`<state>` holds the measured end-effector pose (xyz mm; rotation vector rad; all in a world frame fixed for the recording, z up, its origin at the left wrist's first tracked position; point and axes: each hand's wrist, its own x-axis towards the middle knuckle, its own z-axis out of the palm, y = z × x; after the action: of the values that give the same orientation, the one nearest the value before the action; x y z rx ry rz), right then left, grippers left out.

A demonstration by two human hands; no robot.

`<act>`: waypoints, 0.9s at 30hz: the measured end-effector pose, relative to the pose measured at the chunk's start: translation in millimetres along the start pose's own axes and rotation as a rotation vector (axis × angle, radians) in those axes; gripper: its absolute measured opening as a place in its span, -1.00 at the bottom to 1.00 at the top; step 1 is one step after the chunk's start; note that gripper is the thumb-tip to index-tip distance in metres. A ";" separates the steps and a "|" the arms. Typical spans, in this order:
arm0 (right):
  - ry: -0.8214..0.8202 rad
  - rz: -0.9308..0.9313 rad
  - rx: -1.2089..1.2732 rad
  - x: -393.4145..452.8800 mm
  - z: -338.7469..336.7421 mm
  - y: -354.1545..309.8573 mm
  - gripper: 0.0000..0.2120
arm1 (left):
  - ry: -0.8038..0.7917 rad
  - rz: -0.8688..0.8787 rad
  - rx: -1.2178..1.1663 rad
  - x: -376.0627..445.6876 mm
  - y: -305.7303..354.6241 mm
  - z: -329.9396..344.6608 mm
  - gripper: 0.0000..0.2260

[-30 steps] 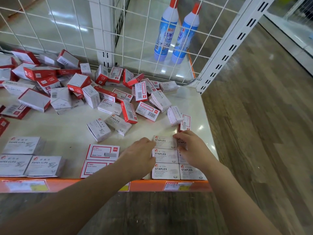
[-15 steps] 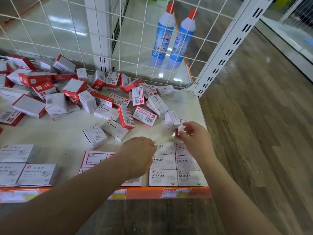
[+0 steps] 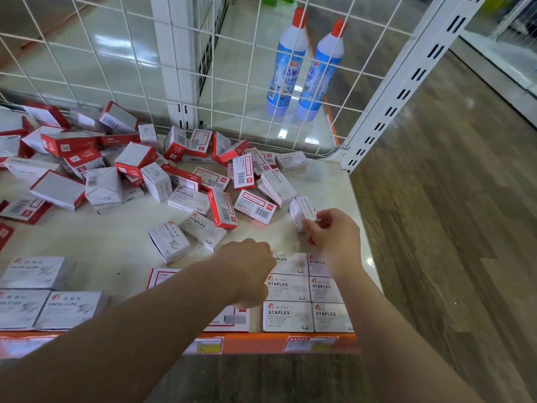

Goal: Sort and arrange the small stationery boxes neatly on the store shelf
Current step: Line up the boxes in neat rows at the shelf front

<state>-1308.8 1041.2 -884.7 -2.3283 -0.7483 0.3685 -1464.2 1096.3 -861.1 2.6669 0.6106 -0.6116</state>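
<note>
Glossy white shelf (image 3: pixel 110 251): right hand (image 3: pixel 334 237) pinches small white cardboard staples box (image 3: pixel 299 210) beyond sorted staples block (image 3: pixel 287 315), likely to extend it; left hand (image 3: pixel 247 269) curled, contents unclear.

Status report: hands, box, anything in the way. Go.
Right hand pinches a white box. Left hand curled, empty, beside staples grid. Loose pile behind; nothing blocking.

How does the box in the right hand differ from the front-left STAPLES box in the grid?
1. The held box is tilted up off the shelf, pinched by the right hand; the grid box lies flat, nothing holding it.
2. The held box stands apart behind the grid; the grid box sits packed against neighbours at the shelf's front edge.
Both are small pale boxes.
</note>
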 end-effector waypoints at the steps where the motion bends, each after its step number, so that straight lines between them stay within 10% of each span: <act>1: -0.004 0.001 0.006 0.5 0.7 -0.5 -0.76 | -0.004 -0.003 -0.032 -1.6 -0.3 -0.4 -0.59; 12: 0.064 0.059 0.304 -20.1 -11.1 -9.8 -0.77 | 0.145 -0.181 -0.601 -38.0 -23.6 14.4 -0.68; 27: -0.288 -0.156 0.311 -100.8 -16.3 -55.2 -0.89 | 0.406 -0.218 -1.098 -69.1 -45.5 -5.9 -0.84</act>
<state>-1405.0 1006.8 -829.6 -1.9343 -0.9305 0.7071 -1540.2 1114.7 -833.4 1.6696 0.9837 0.2239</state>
